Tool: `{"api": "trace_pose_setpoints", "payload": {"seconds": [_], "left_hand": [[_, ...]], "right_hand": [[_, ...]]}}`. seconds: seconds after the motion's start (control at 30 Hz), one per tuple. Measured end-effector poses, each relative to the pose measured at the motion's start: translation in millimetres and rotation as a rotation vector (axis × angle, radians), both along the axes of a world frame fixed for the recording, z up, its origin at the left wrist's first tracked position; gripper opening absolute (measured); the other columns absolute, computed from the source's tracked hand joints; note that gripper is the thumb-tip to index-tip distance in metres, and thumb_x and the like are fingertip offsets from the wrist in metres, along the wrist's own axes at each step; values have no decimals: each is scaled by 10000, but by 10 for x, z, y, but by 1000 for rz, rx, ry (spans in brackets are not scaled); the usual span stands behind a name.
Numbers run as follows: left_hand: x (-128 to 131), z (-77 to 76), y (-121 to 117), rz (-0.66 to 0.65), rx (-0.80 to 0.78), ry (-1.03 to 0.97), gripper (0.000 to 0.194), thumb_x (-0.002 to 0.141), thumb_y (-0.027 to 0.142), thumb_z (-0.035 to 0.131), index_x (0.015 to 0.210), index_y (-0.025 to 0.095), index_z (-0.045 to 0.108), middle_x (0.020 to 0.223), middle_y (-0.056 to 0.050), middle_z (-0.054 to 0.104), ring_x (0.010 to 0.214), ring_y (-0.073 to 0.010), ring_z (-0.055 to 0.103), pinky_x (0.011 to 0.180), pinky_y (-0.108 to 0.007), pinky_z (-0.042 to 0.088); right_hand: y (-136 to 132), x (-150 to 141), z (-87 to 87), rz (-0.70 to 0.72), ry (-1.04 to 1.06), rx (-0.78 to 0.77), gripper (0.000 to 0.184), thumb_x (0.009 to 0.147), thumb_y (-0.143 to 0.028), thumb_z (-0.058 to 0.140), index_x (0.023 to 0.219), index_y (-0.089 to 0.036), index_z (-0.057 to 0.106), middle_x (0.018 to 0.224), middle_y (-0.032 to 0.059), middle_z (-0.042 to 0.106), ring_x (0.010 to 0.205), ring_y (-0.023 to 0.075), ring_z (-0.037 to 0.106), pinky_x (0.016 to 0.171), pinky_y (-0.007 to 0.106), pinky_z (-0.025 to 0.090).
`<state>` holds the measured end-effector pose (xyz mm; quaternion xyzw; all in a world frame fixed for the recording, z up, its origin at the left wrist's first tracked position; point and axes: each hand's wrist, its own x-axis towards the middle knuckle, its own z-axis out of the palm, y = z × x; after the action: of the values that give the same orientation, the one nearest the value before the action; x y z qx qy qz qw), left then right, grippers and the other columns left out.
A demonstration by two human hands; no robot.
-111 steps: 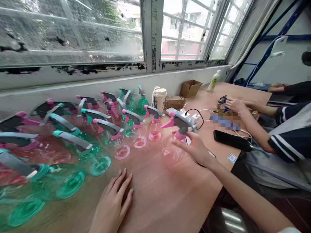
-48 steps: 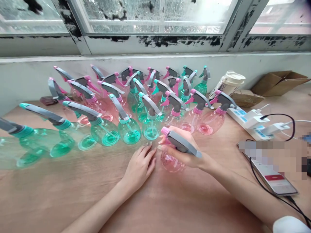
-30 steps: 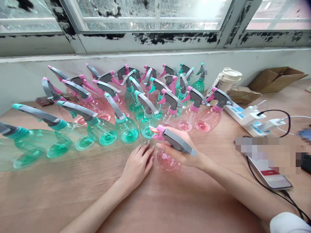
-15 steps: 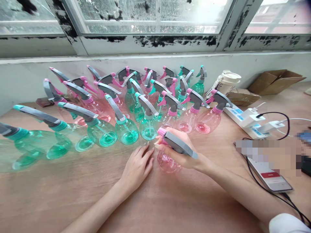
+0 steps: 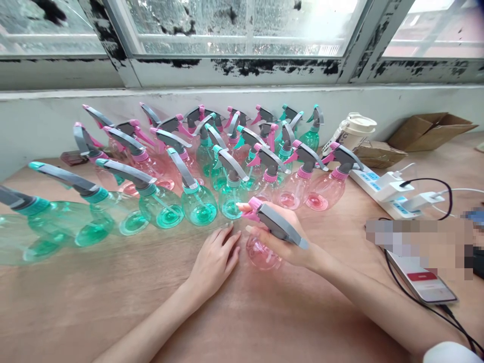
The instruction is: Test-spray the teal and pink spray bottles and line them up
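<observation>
A clear pink spray bottle (image 5: 261, 253) with a grey and pink trigger head stands on the wooden table in front of me. My right hand (image 5: 290, 246) is wrapped round its neck, just under the head, with the index finger reaching forward by the pink nozzle and trigger. Part of the bottle is hidden behind that hand. Flat on the table to the left of the bottle lies my left hand (image 5: 215, 253), fingers stretched out and holding nothing. Just beyond the hands stands a green spray bottle (image 5: 231, 202) at the near edge of a group.
Several green and pink spray bottles crowd toward the wall; another green bottle (image 5: 199, 209) is in the front row. At right are a white cup (image 5: 350, 132), a cardboard box (image 5: 427, 133), a power strip (image 5: 372, 184) with chargers, cables and a phone (image 5: 423, 280).
My right index finger has lifted and stretched forward, away from the thumb, near the bottle's nozzle. The left hand keeps its place. The view has shifted slightly.
</observation>
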<state>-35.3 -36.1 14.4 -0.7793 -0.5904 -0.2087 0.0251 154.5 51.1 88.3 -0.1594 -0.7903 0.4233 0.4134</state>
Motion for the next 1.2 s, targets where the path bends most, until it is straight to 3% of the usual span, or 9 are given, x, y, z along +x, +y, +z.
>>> {"api": "trace_pose_setpoints", "payload": {"seconds": [0.17, 0.33, 0.43, 0.6, 0.73, 1.07, 1.2], "left_hand": [[-1, -4, 1, -4, 12, 8, 286, 975, 213, 440, 1186, 141, 619, 1239, -165, 615, 1179, -309, 567, 965, -480, 513], [9, -10, -3, -4, 15, 1, 272, 971, 218, 462, 1175, 148, 630, 1278, -160, 602, 1168, -303, 574, 972, -486, 509], [12, -16, -8, -5, 15, -4, 269, 967, 207, 470, 1174, 148, 633, 1299, -161, 592, 1176, -302, 571, 977, -483, 507], [10, -20, -17, 0, 16, -16, 265, 960, 199, 480, 1163, 141, 640, 1288, -171, 597, 1176, -309, 572, 965, -484, 515], [11, -14, -24, 4, 7, -14, 267, 952, 201, 502, 1178, 148, 634, 1288, -166, 599, 1185, -304, 571, 973, -479, 512], [15, -19, -25, 8, 2, 3, 267, 947, 188, 512, 1179, 142, 636, 1303, -169, 588, 1189, -307, 568, 986, -481, 505], [18, -7, -26, 6, -8, -3, 267, 944, 186, 513, 1177, 136, 632, 1303, -170, 586, 1181, -307, 569, 982, -477, 508]], "right_hand": [[-16, 7, -1, 17, -18, -62, 198, 909, -225, 591, 1105, -213, 617, 931, 64, 670, 860, 205, 676, 857, 363, 576], [-17, 47, 50, 90, -50, -148, 328, 915, -208, 583, 1242, -240, 574, 1096, 72, 671, 888, 195, 670, 903, 366, 548], [-16, 59, 89, 152, -39, -189, 374, 914, -173, 565, 1279, -255, 552, 1225, 76, 639, 851, 169, 671, 855, 326, 549], [-17, 51, 129, 165, -70, -203, 409, 887, -102, 547, 1264, -260, 552, 1261, 70, 634, 678, 113, 629, 707, 261, 531], [-28, 37, 131, 167, -73, -203, 434, 869, -58, 527, 1254, -257, 552, 1303, 78, 622, 680, 108, 620, 710, 257, 525], [-23, 17, 50, 142, -8, -141, 366, 904, -175, 557, 1257, -271, 554, 1012, 45, 698, 708, 157, 658, 731, 308, 561], [-25, 15, 53, 96, -30, -91, 305, 907, -191, 550, 1206, -240, 584, 902, 34, 694, 627, 143, 613, 705, 305, 546]]}}
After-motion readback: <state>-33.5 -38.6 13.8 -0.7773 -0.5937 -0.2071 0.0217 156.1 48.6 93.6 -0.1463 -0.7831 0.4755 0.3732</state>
